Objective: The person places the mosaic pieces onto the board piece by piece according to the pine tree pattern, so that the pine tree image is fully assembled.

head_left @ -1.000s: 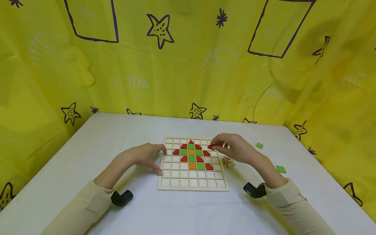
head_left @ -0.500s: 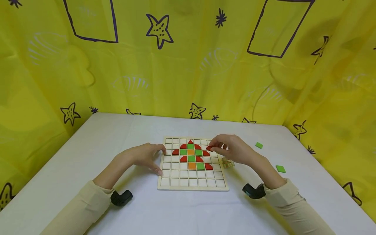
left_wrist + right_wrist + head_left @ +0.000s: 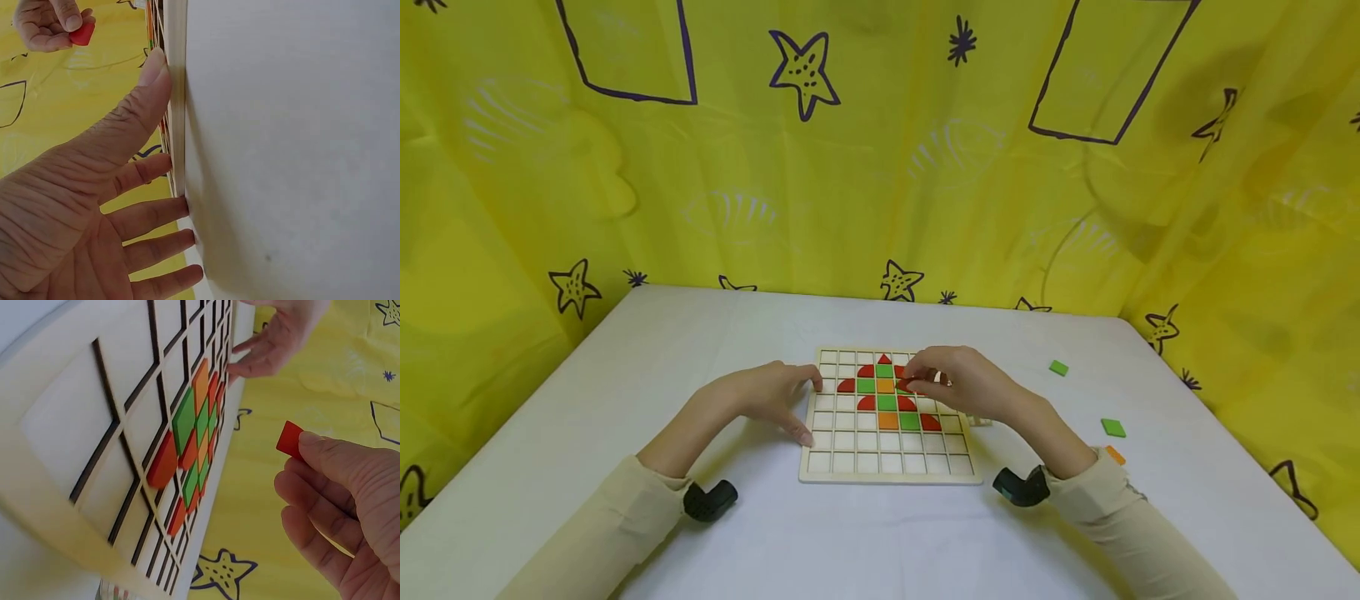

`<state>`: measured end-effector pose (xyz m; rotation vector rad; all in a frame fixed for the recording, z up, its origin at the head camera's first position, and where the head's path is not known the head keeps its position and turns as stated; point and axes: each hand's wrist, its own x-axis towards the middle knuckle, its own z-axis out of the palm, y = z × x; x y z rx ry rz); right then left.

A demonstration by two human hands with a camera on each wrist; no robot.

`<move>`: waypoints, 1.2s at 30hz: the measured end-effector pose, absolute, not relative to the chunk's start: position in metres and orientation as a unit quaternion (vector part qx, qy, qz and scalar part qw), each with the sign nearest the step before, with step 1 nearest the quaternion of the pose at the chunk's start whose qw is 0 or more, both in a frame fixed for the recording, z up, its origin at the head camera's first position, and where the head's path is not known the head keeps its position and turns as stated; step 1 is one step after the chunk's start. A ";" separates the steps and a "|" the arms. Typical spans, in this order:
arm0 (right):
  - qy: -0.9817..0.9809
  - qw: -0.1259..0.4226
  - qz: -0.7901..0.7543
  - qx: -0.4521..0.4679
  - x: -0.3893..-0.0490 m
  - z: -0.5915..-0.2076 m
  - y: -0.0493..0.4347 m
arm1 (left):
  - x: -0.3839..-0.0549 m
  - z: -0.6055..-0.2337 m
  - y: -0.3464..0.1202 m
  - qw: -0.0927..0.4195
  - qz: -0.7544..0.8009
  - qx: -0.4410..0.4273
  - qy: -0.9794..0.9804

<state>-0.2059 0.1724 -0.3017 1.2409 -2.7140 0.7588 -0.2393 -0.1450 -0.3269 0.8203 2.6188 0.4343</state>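
Note:
A square wooden grid board (image 3: 891, 480) lies on the white table. Red, green and orange tiles fill cells in its upper and middle part, topped by a red triangle. My left hand (image 3: 767, 396) rests against the board's left edge, thumb and fingers spread; in the left wrist view its thumb (image 3: 155, 72) touches the rim and the fingers reach along the side. Between thumb and forefinger my right hand (image 3: 966, 382) pinches a small red tile (image 3: 289, 439). That hand hovers over the board's upper right, covering some tiles in the head view.
Two green tiles, one farther back (image 3: 1058, 367) and one nearer (image 3: 1113, 427), lie right of the board. An orange tile (image 3: 1116, 455) shows beside the right sleeve. Partly hidden behind the right hand is a small patterned object (image 3: 979, 421). Yellow curtain (image 3: 880, 167) surrounds the table.
My right hand has moved left over the board with the red tile. The orange tile by the sleeve has come into view. My left hand stays at the board's edge.

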 end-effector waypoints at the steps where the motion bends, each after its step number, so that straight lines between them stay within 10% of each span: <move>1: -0.881 0.026 0.249 0.403 -0.206 -0.302 0.169 | -0.240 -0.326 -0.144 0.180 0.150 0.292 0.927; 23: -0.856 -0.083 0.287 0.423 -0.221 -0.327 0.105 | -0.237 -0.302 -0.118 0.213 0.074 0.233 0.946; 36: -0.882 -0.055 0.227 0.410 -0.222 -0.331 0.096 | -0.238 -0.304 -0.121 0.219 0.085 0.228 0.945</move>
